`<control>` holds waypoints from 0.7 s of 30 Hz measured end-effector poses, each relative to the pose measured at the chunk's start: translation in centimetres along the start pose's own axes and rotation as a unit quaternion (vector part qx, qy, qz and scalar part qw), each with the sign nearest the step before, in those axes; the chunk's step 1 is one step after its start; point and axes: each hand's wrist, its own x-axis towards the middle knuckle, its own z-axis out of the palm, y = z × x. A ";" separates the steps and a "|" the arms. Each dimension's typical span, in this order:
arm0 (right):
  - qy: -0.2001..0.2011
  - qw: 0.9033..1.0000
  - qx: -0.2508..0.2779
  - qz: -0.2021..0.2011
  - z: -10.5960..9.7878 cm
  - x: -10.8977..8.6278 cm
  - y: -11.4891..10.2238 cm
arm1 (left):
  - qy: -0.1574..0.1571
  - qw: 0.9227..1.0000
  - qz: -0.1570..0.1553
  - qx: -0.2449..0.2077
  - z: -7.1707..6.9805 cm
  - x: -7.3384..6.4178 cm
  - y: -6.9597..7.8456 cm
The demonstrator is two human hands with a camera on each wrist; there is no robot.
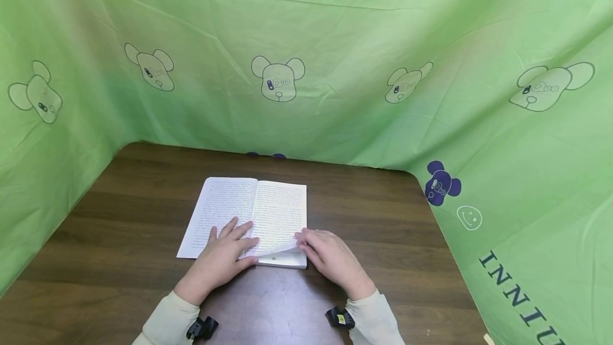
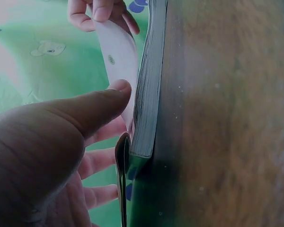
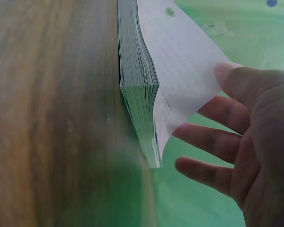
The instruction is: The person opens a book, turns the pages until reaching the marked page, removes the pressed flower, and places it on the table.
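An open book (image 1: pixel 280 206) with printed pages lies on the brown table, its thick page block on the right side. My right hand (image 1: pixel 328 257) pinches the lower right corner of a page (image 3: pixel 184 71), which is lifted and curves away from the block. Spread across the lower part of the book near the spine, my left hand (image 1: pixel 222 257) rests with fingers extended. In the left wrist view its thumb (image 2: pixel 102 106) lies at the book's lower edge. A small green mark shows on the underside of the lifted page.
The dark wooden table (image 1: pixel 383 212) extends around the book. A green curtain (image 1: pixel 335 25) with bear-head drawings stands along the back and both sides. Black wrist devices sit by both pale sleeves (image 1: pixel 375 318). A small pale object (image 1: pixel 488 339) shows at the lower right edge.
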 end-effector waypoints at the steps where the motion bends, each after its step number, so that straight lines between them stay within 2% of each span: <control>1: 0.004 1.000 -0.002 0.001 0.0 0.0 0.0 | -0.001 1.000 -0.001 0.000 0.0 0.0 0.0; 8: 0.033 0.999 -0.007 0.033 -0.3 -0.1 0.1 | 0.012 1.000 0.003 0.004 0.1 0.0 -0.1; 13: 0.034 0.997 -0.003 0.068 -0.4 -0.3 0.1 | 0.054 0.999 0.004 0.007 0.2 0.2 -0.3; 16: 0.010 0.998 0.008 0.067 -0.4 -0.3 0.1 | 0.094 0.996 0.008 0.006 0.1 0.5 -0.4; 21: -0.072 0.996 0.036 0.049 -0.2 -0.4 0.0 | 0.162 0.987 0.020 0.002 -0.2 0.6 -0.6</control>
